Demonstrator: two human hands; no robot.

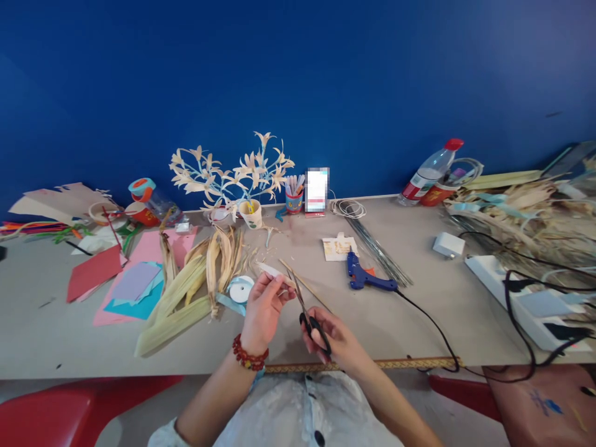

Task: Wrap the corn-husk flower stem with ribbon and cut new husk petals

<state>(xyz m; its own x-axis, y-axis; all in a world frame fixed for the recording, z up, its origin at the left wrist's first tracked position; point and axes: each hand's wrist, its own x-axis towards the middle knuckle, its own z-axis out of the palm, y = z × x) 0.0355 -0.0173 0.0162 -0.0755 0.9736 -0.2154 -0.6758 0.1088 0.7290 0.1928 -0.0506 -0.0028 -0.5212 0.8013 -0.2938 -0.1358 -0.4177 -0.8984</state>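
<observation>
Between the fingertips of my left hand [266, 305] is a pale strip of corn husk [272, 271], pinched and pointing up to the left. My right hand [328, 335] grips black-handled scissors [304, 304]. Their blades reach up to the strip beside my left fingers, slightly apart. Left of my left hand lie a ribbon spool [241, 288] with light blue ribbon and a pile of dried corn husks [195, 279]. A thin stick [316, 294] rests on the table behind the scissors. Whether the blades touch the strip I cannot tell.
A blue glue gun [367, 278] with a black cord lies to the right, near a bundle of wires [379, 248]. Husk flowers stand in a paper cup [251, 214] at the back. Coloured paper [135, 282] is at left, a power strip [516, 304] at right.
</observation>
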